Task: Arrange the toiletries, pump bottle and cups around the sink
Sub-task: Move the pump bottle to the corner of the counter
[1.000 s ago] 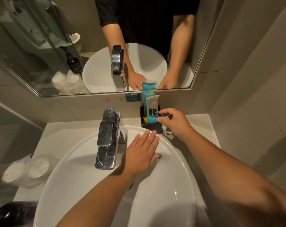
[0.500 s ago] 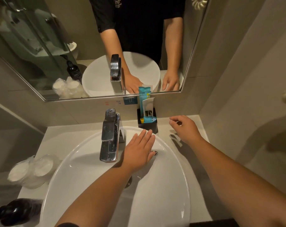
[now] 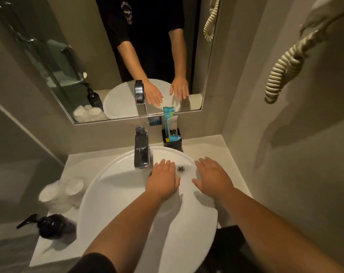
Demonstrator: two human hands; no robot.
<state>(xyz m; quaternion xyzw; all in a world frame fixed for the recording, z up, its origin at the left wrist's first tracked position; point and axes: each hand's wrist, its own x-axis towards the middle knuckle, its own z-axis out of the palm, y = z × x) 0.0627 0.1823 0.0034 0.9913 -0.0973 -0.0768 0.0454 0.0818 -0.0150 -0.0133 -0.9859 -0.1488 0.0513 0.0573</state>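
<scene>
Blue and white toiletry packets [image 3: 170,123] stand upright in a black holder [image 3: 173,141] against the back wall, right of the chrome tap [image 3: 141,147]. Two wrapped cups [image 3: 61,192] sit on the counter left of the white sink [image 3: 112,194]. A dark pump bottle [image 3: 54,228] stands at the counter's front left. My left hand [image 3: 163,181] and my right hand [image 3: 213,178] hover flat over the basin, either side of the drain [image 3: 180,168], fingers spread, holding nothing.
A mirror [image 3: 88,56] spans the back wall above the tap. A coiled cord [image 3: 285,66] hangs on the right wall. The counter [image 3: 210,146] runs behind and right of the sink, close to the right wall.
My right hand left the toiletry holder and came down over the basin beside my left hand. The view pulled back, showing the cups and pump bottle in full.
</scene>
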